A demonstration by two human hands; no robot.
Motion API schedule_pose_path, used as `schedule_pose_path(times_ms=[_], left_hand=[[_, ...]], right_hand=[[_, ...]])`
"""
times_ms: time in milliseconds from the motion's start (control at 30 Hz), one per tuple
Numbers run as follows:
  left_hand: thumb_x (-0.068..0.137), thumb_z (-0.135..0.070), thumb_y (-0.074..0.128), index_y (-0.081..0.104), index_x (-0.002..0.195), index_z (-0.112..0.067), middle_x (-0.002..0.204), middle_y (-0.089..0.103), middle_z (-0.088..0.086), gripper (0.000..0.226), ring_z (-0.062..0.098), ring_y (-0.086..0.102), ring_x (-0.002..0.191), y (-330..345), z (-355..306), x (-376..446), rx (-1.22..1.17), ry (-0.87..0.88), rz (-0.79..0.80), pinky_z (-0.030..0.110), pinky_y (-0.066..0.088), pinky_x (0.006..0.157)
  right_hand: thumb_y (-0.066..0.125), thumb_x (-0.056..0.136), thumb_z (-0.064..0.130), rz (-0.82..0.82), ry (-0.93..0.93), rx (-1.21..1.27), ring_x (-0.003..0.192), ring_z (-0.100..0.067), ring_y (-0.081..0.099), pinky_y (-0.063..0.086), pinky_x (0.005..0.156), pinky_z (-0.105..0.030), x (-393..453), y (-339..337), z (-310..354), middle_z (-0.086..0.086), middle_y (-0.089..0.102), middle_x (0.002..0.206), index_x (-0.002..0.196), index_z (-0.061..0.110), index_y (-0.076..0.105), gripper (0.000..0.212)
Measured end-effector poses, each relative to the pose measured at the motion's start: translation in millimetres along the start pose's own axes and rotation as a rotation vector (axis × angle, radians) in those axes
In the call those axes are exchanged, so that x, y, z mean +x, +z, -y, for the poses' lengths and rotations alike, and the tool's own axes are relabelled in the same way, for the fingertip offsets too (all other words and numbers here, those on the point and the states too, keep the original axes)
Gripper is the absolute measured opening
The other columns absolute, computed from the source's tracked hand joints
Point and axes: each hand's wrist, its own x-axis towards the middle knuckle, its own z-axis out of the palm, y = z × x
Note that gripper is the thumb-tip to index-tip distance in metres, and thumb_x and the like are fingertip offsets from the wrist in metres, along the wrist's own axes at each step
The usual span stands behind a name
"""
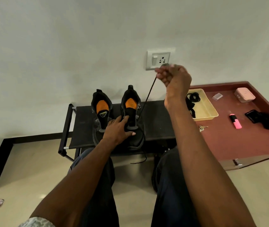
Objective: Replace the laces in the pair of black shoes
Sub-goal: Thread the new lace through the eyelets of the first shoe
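You are partway through one shoe: the right hand [171, 75] is raised in front of the wall socket [160, 58] with its fingers curled round a black lace [147, 97], which runs taut and slanting down to the eyelets on the right-hand shoe [131, 115]. Whether this is the old lace coming out or the new one being drawn through I cannot tell from here — the loose end trailing off the front edge of the black bench [155, 126] suits either reading. The left hand [118, 128] is spread flat, fingers straight, pressing on the tongue and toe of that shoe to keep it from lifting with the pull; it grips nothing. The left-hand shoe [101, 112] stands just beside it, orange insole showing, and appears to carry no lace at all (judged from the bare tongue). More black laces lie coiled in the cream tray [211, 114] on the red table [229, 141], near your right forearm. The next move, as I judge it, calls for a steady pull along the line of the lace while the left hand holds firm — then a fresh grip lower down.
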Motion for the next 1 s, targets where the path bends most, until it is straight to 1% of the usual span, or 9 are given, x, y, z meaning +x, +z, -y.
schedule_pose_path(times_ms=[67, 167, 267, 400, 500, 600, 667, 800, 1000], left_hand=[[0.086, -0.062, 0.063, 0.016, 0.158, -0.028, 0.162, 0.023, 0.010, 0.093, 0.031, 0.026, 0.147, -2.8, -2.5, 1.1, -0.003, 0.000, 0.001, 0.045, 0.016, 0.121], [0.086, -0.062, 0.063, 0.015, 0.158, -0.030, 0.163, 0.022, 0.009, 0.092, 0.030, 0.025, 0.148, -6.5, -7.4, 3.6, -0.018, 0.005, -0.006, 0.045, 0.014, 0.122], [0.086, -0.062, 0.063, 0.016, 0.158, -0.030, 0.163, 0.023, 0.009, 0.092, 0.030, 0.026, 0.147, -6.2, -9.0, 4.8, -0.025, 0.010, -0.018, 0.045, 0.014, 0.122], [0.086, -0.061, 0.064, 0.016, 0.158, -0.027, 0.162, 0.025, 0.009, 0.092, 0.031, 0.030, 0.145, -4.6, -10.7, 5.0, -0.005, 0.017, -0.024, 0.043, 0.019, 0.120], [0.087, -0.060, 0.064, 0.016, 0.158, -0.027, 0.162, 0.025, 0.010, 0.092, 0.032, 0.032, 0.144, -4.7, -9.4, 2.8, 0.003, 0.001, -0.012, 0.044, 0.024, 0.118], [0.086, -0.062, 0.064, 0.017, 0.158, -0.027, 0.161, 0.027, 0.009, 0.093, 0.033, 0.034, 0.143, -6.3, -9.0, 2.2, -0.003, -0.007, -0.016, 0.046, 0.028, 0.117], [0.085, -0.062, 0.064, 0.018, 0.158, -0.027, 0.160, 0.029, 0.008, 0.093, 0.034, 0.035, 0.141, -7.3, -11.0, -0.3, -0.008, -0.012, -0.020, 0.046, 0.030, 0.115], [0.087, -0.059, 0.065, 0.019, 0.158, -0.026, 0.159, 0.029, 0.008, 0.091, 0.035, 0.034, 0.141, -11.0, -14.1, -6.7, -0.016, -0.031, -0.014, 0.045, 0.030, 0.115], [0.086, -0.054, 0.068, 0.021, 0.156, -0.024, 0.158, 0.032, 0.010, 0.090, 0.034, 0.036, 0.141, -8.9, -18.5, -7.9, -0.021, -0.047, -0.004, 0.046, 0.029, 0.116]], right_hand=[[0.052, 0.098, 0.001, -0.058, -0.130, 0.059, 0.079, -0.029, 0.073, 0.059, 0.066, -0.032, -2.2, 9.8, 19.0, -0.016, 0.069, 0.084, 0.086, 0.005, 0.059, 0.014], [0.055, 0.098, 0.009, -0.142, -0.232, -0.310, 0.084, -0.011, 0.067, 0.055, 0.079, -0.030, -13.2, -0.5, -5.1, 0.000, 0.068, 0.096, 0.099, 0.012, 0.062, 0.007], [0.049, 0.096, -0.001, 0.121, -0.028, -0.819, 0.086, -0.005, 0.059, 0.048, 0.075, -0.012, -25.2, -37.3, -64.8, 0.007, 0.053, 0.117, 0.135, 0.013, 0.050, 0.042], [0.056, 0.095, 0.011, 0.484, 0.102, -1.468, 0.124, -0.032, 0.052, 0.040, 0.100, -0.041, -25.2, -76.5, -136.2, -0.009, 0.058, 0.133, 0.137, 0.014, 0.049, 0.043], [0.056, 0.093, 0.012, 0.503, 0.099, -1.620, 0.120, -0.033, 0.052, 0.036, 0.100, -0.046, -18.3, -78.9, -152.8, -0.010, 0.062, 0.121, 0.115, 0.018, 0.064, 0.024], [0.049, 0.091, 0.009, 0.419, 0.121, -1.476, 0.104, -0.030, 0.061, 0.042, 0.094, -0.041, -12.1, -73.5, -146.7, -0.008, 0.069, 0.105, 0.094, 0.021, 0.063, 0.020], [0.044, 0.092, 0.007, 0.284, 0.192, -1.199, 0.087, -0.027, 0.065, 0.050, 0.075, -0.037, -8.8, -67.6, -133.3, -0.009, 0.069, 0.094, 0.090, 0.018, 0.060, 0.019], [0.042, 0.102, 0.014, 0.085, 0.105, -0.791, 0.064, -0.012, 0.056, 0.045, 0.058, -0.030, -0.5, -36.3, -77.1, -0.001, 0.059, 0.080, 0.101, 0.010, 0.057, 0.015], [0.042, 0.100, 0.004, 0.031, -0.046, -0.358, 0.051, -0.010, 0.042, 0.034, 0.045, -0.021, 13.9, 4.5, 11.7, 0.000, 0.049, 0.068, 0.081, 0.012, 0.053, 0.024]])
